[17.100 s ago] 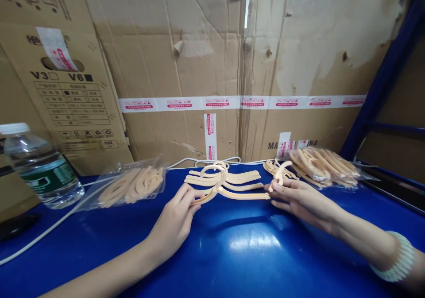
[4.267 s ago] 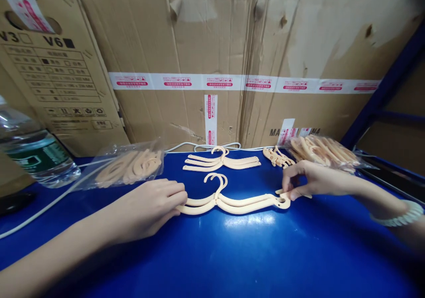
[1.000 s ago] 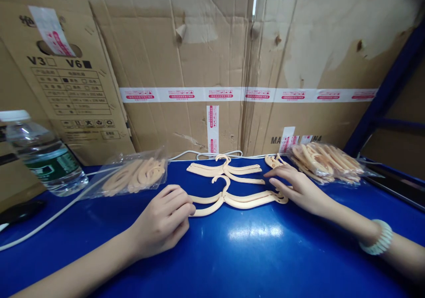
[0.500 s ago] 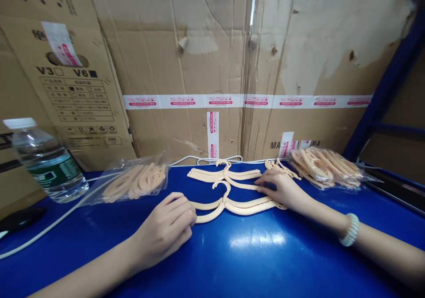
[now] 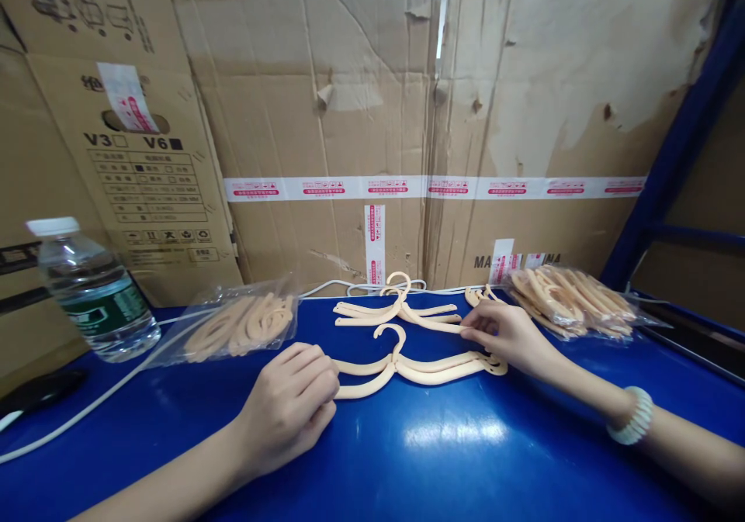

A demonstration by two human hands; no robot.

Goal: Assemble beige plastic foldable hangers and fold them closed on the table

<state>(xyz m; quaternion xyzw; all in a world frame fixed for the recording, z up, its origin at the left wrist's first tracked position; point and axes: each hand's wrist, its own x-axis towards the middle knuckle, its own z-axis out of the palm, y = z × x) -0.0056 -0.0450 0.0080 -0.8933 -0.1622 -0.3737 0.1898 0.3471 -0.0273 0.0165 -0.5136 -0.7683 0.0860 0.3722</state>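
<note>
Peach plastic hangers lie on a blue table (image 5: pixel 442 452). The near hanger (image 5: pixel 419 365) lies flat in the middle. My left hand (image 5: pixel 288 406), fingers curled, pinches its left arm tip. Behind it sits a small stack of hangers (image 5: pixel 396 309). My right hand (image 5: pixel 506 336) pinches the right end of one hanger in that stack, which sits tilted off the rest. My right wrist wears a white bead bracelet (image 5: pixel 632 425).
A clear bag of hangers (image 5: pixel 241 324) lies at the left, another bag (image 5: pixel 573 297) at the right with loose clips (image 5: pixel 480 295) beside it. A water bottle (image 5: pixel 93 289) stands far left. A white cable (image 5: pixel 87 406) crosses the table. Cardboard boxes (image 5: pixel 372 134) wall the back.
My right hand left the near hanger's right end, went to the back stack and took hold of one hanger's right tip, skewing it. My left hand has stayed on the near hanger.
</note>
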